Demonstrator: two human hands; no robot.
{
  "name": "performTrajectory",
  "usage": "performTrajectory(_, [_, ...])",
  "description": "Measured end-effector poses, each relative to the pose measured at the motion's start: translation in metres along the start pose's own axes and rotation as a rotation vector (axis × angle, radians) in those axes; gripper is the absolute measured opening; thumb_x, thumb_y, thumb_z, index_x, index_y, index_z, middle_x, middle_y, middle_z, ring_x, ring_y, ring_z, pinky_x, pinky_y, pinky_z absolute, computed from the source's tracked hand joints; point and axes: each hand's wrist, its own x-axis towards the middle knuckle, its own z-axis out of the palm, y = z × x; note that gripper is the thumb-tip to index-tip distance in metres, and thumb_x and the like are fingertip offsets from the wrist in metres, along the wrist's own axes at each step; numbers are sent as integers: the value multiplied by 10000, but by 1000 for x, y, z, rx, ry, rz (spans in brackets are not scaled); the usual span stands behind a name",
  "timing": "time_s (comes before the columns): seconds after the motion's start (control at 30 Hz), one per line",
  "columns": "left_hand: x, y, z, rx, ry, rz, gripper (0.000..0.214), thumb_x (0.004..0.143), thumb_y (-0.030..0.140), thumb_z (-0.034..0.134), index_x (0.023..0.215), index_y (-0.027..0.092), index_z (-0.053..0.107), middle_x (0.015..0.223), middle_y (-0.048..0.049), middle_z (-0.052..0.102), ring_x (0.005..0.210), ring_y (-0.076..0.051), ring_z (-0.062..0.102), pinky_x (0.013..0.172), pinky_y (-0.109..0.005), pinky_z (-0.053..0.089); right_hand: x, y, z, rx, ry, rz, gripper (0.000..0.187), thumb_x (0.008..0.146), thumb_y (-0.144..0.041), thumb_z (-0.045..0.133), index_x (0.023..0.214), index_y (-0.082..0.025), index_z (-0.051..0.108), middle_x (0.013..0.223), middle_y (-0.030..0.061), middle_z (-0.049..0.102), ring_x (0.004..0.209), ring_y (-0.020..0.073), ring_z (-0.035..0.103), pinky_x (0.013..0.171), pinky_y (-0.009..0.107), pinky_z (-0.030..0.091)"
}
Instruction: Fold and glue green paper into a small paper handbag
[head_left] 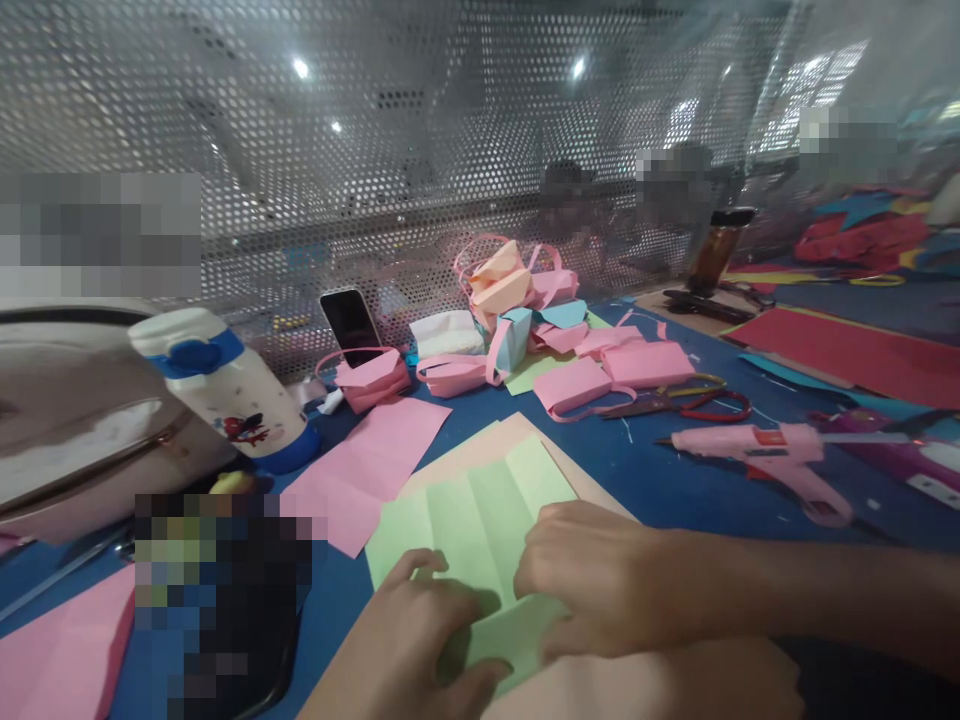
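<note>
Touching creased green paper (472,505) toward near edge of desk (634,460), left grip (431,625) was half-curled, thumb apart from fingers; right grip (592,575) was curled, couldn't tell if pinching. Pink glue gun (787,443) lay right; pink paper bags (571,385) sat near far edge.

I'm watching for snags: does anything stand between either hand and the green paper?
Nothing visible does: the left hand and right hand both rest directly on the green paper. The pink glue gun lies apart, off to the right.
</note>
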Motion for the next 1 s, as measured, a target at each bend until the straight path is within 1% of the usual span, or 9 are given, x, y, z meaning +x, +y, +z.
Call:
performTrajectory(0.1, [3, 1, -1, 1, -32, -20, 115, 720, 122, 654, 717, 236, 669, 594, 67, 641, 646, -157, 623, 678, -267, 458, 5, 1, 3, 63, 12, -12, 249, 859, -328, 759, 998, -126, 717, 946, 76, 729, 935, 206, 631, 828, 299, 426])
performTrajectory(0.2, [3, -3, 1, -34, -83, -36, 152, 666, 108, 745, 724, 232, 680, 657, 66, 673, 690, -163, 618, 688, -274, 442, 8, 5, 5, 80, 17, -23, 245, 854, -339, 756, 990, -138, 719, 927, 70, 716, 913, 209, 625, 799, 307, 415])
performTrajectory(0.33, [1, -5, 3, -86, -102, -107, 197, 656, 114, 773, 807, 232, 725, 675, 44, 657, 736, -182, 602, 710, -290, 437, 13, 9, 6, 112, -36, 28, 309, 822, -421, 768, 981, -159, 733, 894, 63, 701, 886, 231, 631, 736, 308, 394])
performTrajectory(0.5, [8, 3, 0, -107, -236, -267, 349, 704, 281, 809, 1040, 221, 737, 733, -8, 643, 843, -249, 564, 686, -314, 416, 24, 13, 16, 138, -38, -18, 434, 781, -550, 760, 1013, -183, 739, 827, 48, 696, 832, 236, 622, 695, 311, 356])
performTrajectory(0.6, [15, 7, 1, -87, -286, -250, 301, 758, 352, 793, 1012, 198, 741, 707, -14, 618, 815, -242, 535, 775, -376, 416, 30, 15, 25, 173, -23, -49, 473, 768, -618, 731, 966, -188, 740, 775, 35, 693, 798, 234, 615, 698, 323, 339])
performTrajectory(0.7, [18, 8, 2, -74, -304, -250, 278, 741, 370, 818, 931, 179, 749, 700, -23, 615, 834, -252, 530, 817, -407, 412, 30, 18, 29, 184, 12, -63, 462, 781, -618, 714, 959, -192, 731, 798, 34, 695, 807, 229, 612, 680, 317, 326])
performTrajectory(0.83, [16, 4, -1, -89, -326, -243, 294, 701, 364, 847, 919, 189, 757, 741, -39, 644, 932, -293, 533, 800, -387, 424, 21, 25, 19, 145, -61, -65, 419, 783, -580, 729, 945, -193, 727, 814, 31, 678, 807, 217, 599, 627, 298, 299])
performTrajectory(0.93, [13, -1, -3, -96, -310, -208, 327, 698, 341, 841, 977, 197, 749, 718, -18, 634, 922, -280, 546, 773, -355, 427, 14, 26, 8, 116, -120, -34, 421, 778, -508, 766, 1052, -190, 723, 888, 43, 683, 860, 220, 602, 667, 295, 321])
performTrajectory(1.0, [10, -6, -3, -82, -296, -162, 299, 701, 323, 830, 962, 204, 742, 683, 3, 616, 880, -256, 554, 758, -337, 421, 10, 26, 2, 116, -146, -10, 443, 777, -471, 779, 1110, -186, 713, 930, 52, 683, 890, 225, 606, 704, 296, 337])
